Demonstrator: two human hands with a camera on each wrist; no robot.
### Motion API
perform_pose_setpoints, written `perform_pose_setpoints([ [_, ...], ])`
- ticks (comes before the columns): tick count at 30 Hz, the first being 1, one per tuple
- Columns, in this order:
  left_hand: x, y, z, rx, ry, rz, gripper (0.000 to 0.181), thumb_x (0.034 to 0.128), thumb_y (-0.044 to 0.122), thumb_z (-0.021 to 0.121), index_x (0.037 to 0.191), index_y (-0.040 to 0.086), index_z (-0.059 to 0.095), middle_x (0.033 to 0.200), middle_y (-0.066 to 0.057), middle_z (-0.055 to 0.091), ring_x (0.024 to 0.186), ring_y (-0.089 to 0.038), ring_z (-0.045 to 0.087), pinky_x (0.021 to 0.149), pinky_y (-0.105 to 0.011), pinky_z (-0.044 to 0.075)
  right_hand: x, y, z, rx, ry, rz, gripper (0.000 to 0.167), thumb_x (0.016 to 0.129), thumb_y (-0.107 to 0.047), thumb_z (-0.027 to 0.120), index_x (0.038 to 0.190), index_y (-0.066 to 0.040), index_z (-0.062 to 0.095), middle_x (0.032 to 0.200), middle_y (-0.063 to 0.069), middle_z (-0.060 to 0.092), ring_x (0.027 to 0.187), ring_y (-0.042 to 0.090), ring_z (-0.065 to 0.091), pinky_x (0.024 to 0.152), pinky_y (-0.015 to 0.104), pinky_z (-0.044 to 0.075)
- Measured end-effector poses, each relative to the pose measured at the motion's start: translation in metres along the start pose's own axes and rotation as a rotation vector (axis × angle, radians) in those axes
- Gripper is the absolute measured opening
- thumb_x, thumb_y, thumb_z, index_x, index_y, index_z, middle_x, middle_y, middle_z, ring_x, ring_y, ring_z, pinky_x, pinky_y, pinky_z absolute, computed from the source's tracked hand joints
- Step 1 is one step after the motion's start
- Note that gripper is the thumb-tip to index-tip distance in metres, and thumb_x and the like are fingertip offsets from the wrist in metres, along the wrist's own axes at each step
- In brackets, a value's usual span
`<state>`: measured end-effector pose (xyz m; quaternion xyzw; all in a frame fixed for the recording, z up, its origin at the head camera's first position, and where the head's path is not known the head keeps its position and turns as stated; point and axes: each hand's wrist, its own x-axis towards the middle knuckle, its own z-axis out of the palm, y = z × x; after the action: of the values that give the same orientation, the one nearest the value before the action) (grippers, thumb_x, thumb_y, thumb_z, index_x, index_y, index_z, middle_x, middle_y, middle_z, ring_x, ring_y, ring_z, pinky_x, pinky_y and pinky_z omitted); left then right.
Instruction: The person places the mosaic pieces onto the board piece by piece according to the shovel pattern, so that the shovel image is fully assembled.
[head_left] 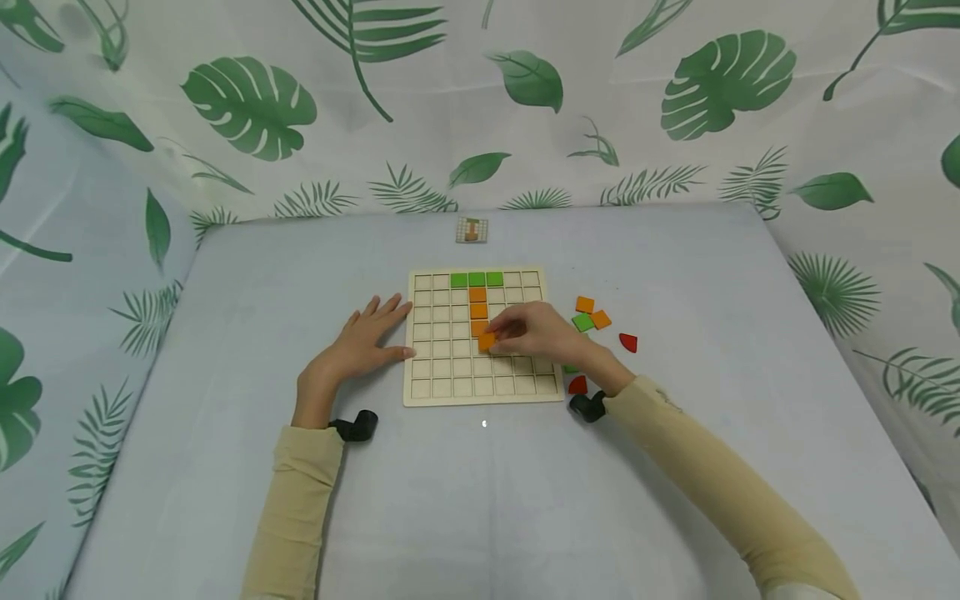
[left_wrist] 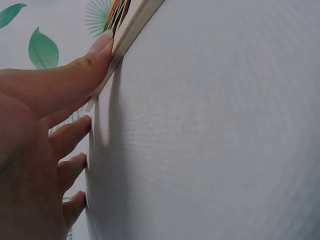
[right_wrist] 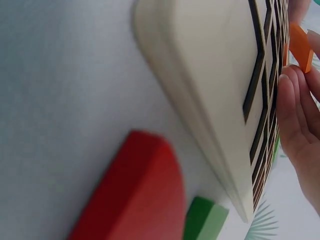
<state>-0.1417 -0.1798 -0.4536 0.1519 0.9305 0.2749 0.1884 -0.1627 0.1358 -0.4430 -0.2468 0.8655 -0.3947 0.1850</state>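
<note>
A pale wooden grid board (head_left: 442, 367) lies on the table, with three green squares (head_left: 477, 279) in its top row and a column of orange squares (head_left: 477, 310) below the middle one. My right hand (head_left: 543, 333) pinches an orange square (head_left: 487, 342) just under that column; the right wrist view shows this orange square (right_wrist: 301, 48) tilted between the fingertips. My left hand (head_left: 362, 340) is spread at the board's left edge, and its thumb touches the edge in the left wrist view, where the hand (left_wrist: 45, 115) has its fingers apart.
Right of the board lie two orange squares (head_left: 585, 305), a green square (head_left: 582, 322) and a red quarter-circle piece (head_left: 628, 342). Another red piece (head_left: 577, 384) and a partly hidden green one (head_left: 571, 368) are near its lower right edge. A small pattern card (head_left: 472, 230) lies behind the board.
</note>
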Motion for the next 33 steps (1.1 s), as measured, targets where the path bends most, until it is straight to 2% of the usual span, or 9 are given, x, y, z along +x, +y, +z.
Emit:
perform_pose_setpoints([
  [5, -0.001, 0.001, 0.000, -0.008, -0.003, 0.001, 0.081, 0.0999, 0.034, 0.067, 0.164, 0.009, 0.025, 0.172, -0.017, 0.013, 0.159, -0.043, 0.000, 0.127, -0.063, -0.002, 0.003, 0.001, 0.005, -0.015, -0.012, -0.007, 0.026, 0.089, -0.016, 0.083, 0.112, -0.006, 0.077, 0.104, 0.004, 0.075, 0.089, 0.016, 0.065, 0.083, 0.030, 0.057],
  [14, 0.001, 0.001, 0.000, -0.012, -0.010, 0.000, 0.081, 0.0998, 0.032, 0.068, 0.164, 0.009, 0.024, 0.173, -0.016, 0.011, 0.159, -0.043, -0.002, 0.127, -0.062, -0.003, 0.005, -0.004, 0.009, -0.138, 0.005, -0.058, 0.024, 0.089, -0.013, 0.082, 0.109, -0.003, 0.077, 0.098, 0.005, 0.073, 0.083, 0.015, 0.060, 0.075, 0.026, 0.051],
  [22, 0.000, 0.003, -0.003, -0.007, -0.006, -0.005, 0.081, 0.0998, 0.030, 0.068, 0.164, 0.008, 0.024, 0.172, -0.016, 0.012, 0.159, -0.043, -0.002, 0.127, -0.062, -0.003, 0.008, -0.007, 0.012, -0.150, 0.018, -0.065, 0.021, 0.087, -0.012, 0.084, 0.105, -0.003, 0.077, 0.092, 0.006, 0.070, 0.079, 0.015, 0.057, 0.071, 0.026, 0.049],
  [33, 0.000, 0.004, -0.001, -0.009, 0.003, -0.016, 0.081, 0.0986, 0.029, 0.070, 0.163, 0.008, 0.026, 0.172, -0.017, 0.013, 0.159, -0.043, 0.000, 0.127, -0.064, -0.002, 0.008, -0.007, 0.014, -0.129, 0.019, -0.065, 0.014, 0.085, -0.007, 0.084, 0.097, -0.005, 0.077, 0.094, 0.005, 0.072, 0.081, 0.015, 0.059, 0.072, 0.025, 0.051],
])
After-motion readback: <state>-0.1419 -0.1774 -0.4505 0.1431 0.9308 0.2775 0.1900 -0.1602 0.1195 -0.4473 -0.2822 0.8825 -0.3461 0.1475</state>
